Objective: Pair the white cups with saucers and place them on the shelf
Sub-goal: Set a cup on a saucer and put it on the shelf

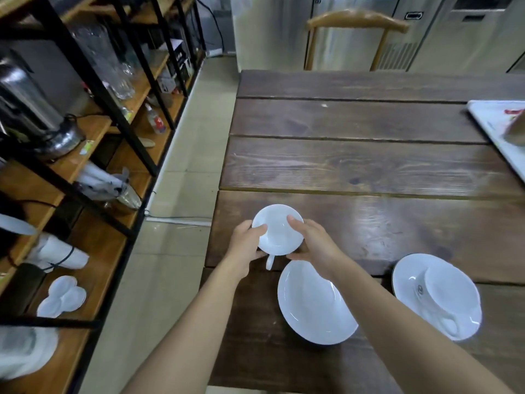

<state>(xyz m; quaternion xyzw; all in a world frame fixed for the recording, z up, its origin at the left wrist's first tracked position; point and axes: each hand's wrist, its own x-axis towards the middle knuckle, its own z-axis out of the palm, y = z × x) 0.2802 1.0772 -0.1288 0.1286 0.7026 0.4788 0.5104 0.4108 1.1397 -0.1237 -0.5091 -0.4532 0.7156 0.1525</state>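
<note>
- Two hands grasp one white cup (277, 229) between them, above the near left part of the tabletop (369, 163): the left hand (246, 243) clasps its left side, the right hand (311, 242) its right side, thumbs over the rim.
- The cup's handle (270, 262) points toward the person, and the cup appears lifted rather than resting, though contact with the tabletop cannot be ruled out.
- An empty saucer (314, 304) lies just beside the held cup, on the near side; it looks like the natural partner for it.
- A second cup (451, 298) lies tipped on another saucer (409, 280) to the right, well apart from the hands.
- The shelf (93, 251) stands to the left across a strip of floor.
- Handling, as a judgement: glazed china is stiff, smooth, fairly light and brittle; it would chip if knocked. Gripping the wall from both sides or hooking the handle is safest. A paired set is best carried by the saucer's rim, kept level so the cup does not slide.
- A small dark mark shows on the tipped cup, too blurred to read; no other writing is legible.
</note>
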